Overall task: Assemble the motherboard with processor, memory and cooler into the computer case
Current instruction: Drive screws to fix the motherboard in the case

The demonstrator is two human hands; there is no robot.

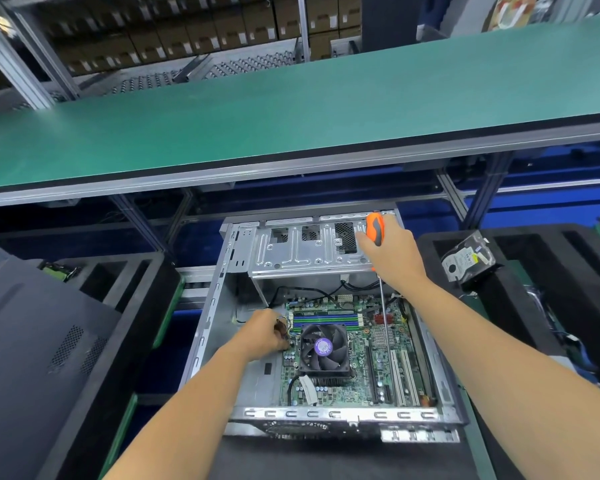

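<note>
Head view: motherboard [357,358] with its fan cooler [324,348] lies flat inside the open computer case [326,414]. Left hand [267,332] pinches a wire bundle [283,328] aside, probably to clear the board's edge. Right hand [392,252], above it, grips an orange screwdriver [375,229] upright, tip reaching down to the board as if to fasten it.

bench [326,459] | computer case [215,327] (open) on it | foam trays [520,306] beside
</note>
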